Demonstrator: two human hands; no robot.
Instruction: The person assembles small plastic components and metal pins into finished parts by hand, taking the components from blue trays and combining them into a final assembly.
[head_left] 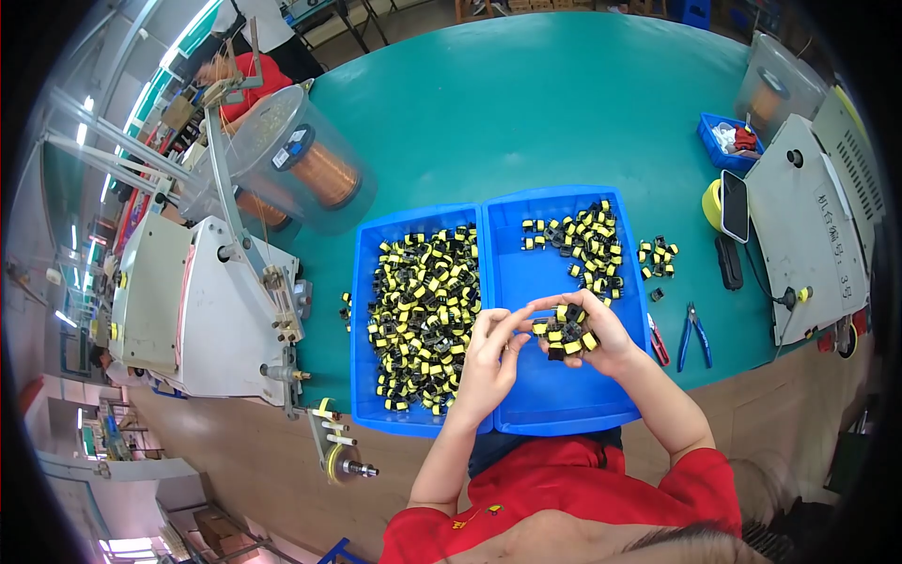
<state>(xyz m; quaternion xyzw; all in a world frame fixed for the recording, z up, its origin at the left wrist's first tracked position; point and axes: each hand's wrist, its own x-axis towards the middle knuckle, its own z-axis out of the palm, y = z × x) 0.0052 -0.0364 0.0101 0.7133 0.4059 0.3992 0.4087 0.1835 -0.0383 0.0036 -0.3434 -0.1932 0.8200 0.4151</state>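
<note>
At frame centre we note the right hand (pixel 601 329) cupped, palm up, grasping a cluster of parts (pixel 566 334) (yellow-and-black) above the right tray (pixel 564 404); left hand (pixel 490 350) pinches one part.

In my right grip (pixel 601 331), a cluster of small parts (pixel 566 336): matt black plastic wrapped in glossy yellow tape. My left grip (pixel 490 350) pinches at them. Both trays (pixel 556 395) are smooth blue plastic with a slight sheen. The tabletop (pixel 526 122) is matt green with a wood-look front edge. The pliers (pixel 694 331) show blue plastic handles. My sleeves (pixel 695 479) are red cloth.
</note>
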